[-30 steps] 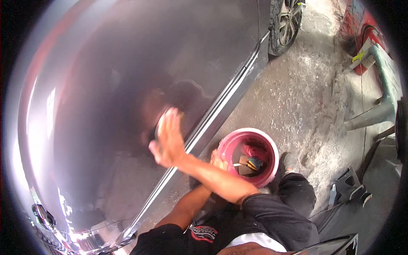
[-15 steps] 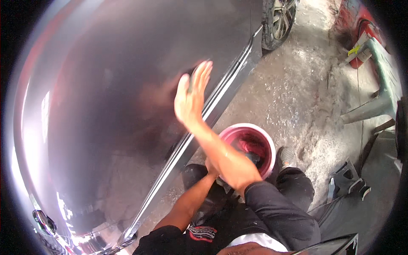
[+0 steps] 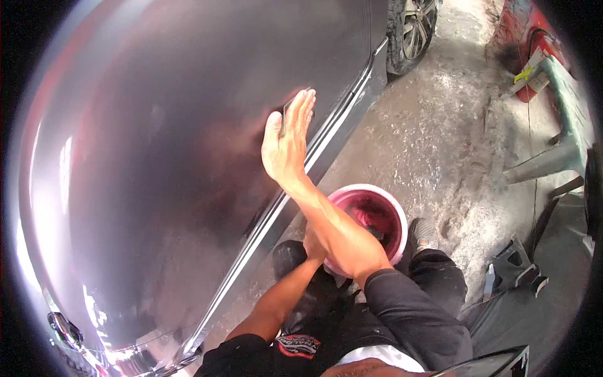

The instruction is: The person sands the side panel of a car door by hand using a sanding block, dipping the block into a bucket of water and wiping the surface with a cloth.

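Observation:
My right hand [image 3: 287,139] lies along the glossy dark car door panel [image 3: 188,125], just above the bright trim strip [image 3: 330,137]. Its fingers are stretched out and the thumb stands apart. A thin dark edge shows between thumb and fingers; I cannot make out whether it is a flat piece under the palm or a reflection. My left hand [image 3: 312,244] is low beside the bucket, mostly behind my right forearm, its fingers hidden. The pink-lined bucket [image 3: 397,210] stands on the floor between my feet, with something reddish and dark inside.
A car wheel [image 3: 414,31] is at the far end of the panel. To the right stand a worn greenish plastic chair [image 3: 553,160] and a red object [image 3: 531,44]. Dark angular plastic parts [image 3: 512,267] lie at the lower right on the stained concrete floor [image 3: 440,138].
My right hand has shifted very slightly to the right along the panel, and its forearm with it. My left hand stays low by the bucket.

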Tool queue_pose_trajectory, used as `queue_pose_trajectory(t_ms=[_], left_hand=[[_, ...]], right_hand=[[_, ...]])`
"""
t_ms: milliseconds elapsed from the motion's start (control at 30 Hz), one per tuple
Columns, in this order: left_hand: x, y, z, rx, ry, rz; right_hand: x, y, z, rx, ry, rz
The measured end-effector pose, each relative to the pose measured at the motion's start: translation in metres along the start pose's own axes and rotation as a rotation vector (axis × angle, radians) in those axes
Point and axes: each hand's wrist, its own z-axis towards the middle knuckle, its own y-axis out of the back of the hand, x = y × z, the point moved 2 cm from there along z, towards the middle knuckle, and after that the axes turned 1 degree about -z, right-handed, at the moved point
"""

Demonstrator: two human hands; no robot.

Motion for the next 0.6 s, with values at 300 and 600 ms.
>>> queue_pose_trajectory(t_ms=[300,600], left_hand=[[-0.065,0.039,0.007,0.189,0.243,-0.025],[-0.012,0.015,0.002,0.002,0.279,0.023]], right_hand=[[-0.013,0.012,0.007,-0.022,0.021,-0.014],[-0.013,0.007,0.043,-0.103,0.381,-0.095]])
